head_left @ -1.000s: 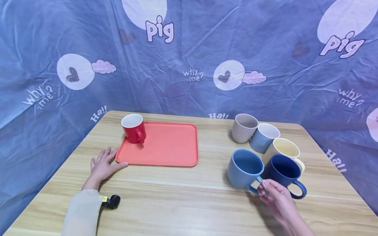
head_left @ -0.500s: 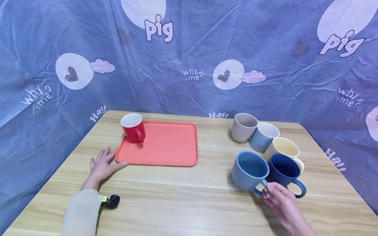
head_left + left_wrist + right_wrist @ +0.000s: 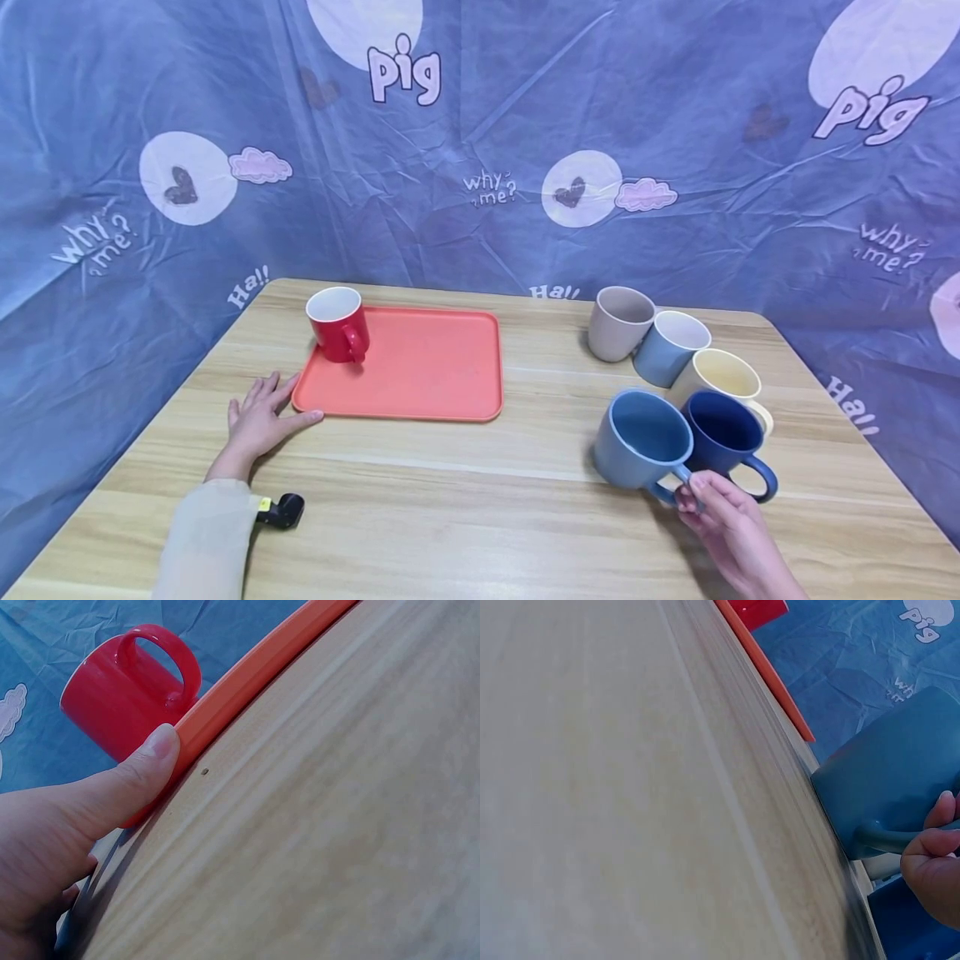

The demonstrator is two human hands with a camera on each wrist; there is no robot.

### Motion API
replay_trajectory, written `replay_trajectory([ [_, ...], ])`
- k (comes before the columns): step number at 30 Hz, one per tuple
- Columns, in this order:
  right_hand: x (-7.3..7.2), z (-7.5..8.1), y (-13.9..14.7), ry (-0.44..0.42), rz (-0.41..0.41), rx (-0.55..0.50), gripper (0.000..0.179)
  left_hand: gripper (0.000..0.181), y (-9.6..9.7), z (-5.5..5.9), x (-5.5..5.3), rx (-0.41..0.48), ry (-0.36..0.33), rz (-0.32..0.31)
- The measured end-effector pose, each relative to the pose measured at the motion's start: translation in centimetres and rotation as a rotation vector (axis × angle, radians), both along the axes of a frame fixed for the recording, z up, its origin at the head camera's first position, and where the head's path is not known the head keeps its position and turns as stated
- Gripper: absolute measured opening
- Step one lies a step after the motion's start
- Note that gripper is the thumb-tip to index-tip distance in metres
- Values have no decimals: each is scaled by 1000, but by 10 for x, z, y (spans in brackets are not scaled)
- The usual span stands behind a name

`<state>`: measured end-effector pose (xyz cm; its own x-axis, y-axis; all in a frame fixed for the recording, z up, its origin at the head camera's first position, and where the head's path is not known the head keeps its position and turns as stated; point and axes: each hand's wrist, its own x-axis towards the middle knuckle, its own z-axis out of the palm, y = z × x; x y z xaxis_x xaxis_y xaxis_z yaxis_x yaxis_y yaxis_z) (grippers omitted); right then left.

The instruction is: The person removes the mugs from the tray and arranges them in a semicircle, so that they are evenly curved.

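At the right of the head view, my right hand point(image 3: 731, 525) pinches the handle of a blue mug point(image 3: 637, 446). The mug is upright, close over the table, and overlaps a dark navy mug point(image 3: 708, 457) behind it. In the right wrist view the blue mug's handle point(image 3: 885, 838) runs between thumb and fingers. My left hand point(image 3: 258, 422) lies with spread fingers at the near left corner of a coral-red tray point(image 3: 435, 367). Its thumb point(image 3: 154, 754) touches the tray's edge in the left wrist view. A red mug point(image 3: 341, 333) stands on the tray's left end, handle toward me.
Behind the navy mug stand a cream mug point(image 3: 693, 379), a light blue mug with a white inside point(image 3: 660, 358) and a grey mug point(image 3: 607, 333), in a slanting row. Wooden table point(image 3: 450, 500) lies between tray and mugs. A blue printed cloth point(image 3: 480, 242) hangs behind.
The right hand has moved the blue mug a little to the right and toward me, closer to the navy mug. The left hand, tray and red mug have stayed in place.
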<state>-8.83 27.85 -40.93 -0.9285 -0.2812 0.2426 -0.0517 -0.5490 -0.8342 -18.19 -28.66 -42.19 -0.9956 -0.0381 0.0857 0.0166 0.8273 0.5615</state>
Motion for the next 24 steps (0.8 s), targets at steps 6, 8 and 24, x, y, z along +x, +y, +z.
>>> replay_trajectory([
  [6, 3, -1, 6, -4, 30, -16, 39, 86, 0, -1, -1, 0, -1, -1],
  [8, 4, -2, 8, -10, 40, -19, 38, 86, 0, -1, -1, 3, -3, -2],
  [24, 9, -2, 18, -6, 140, -88, 44, 86, 0, 0, 0, 6, -10, -1],
])
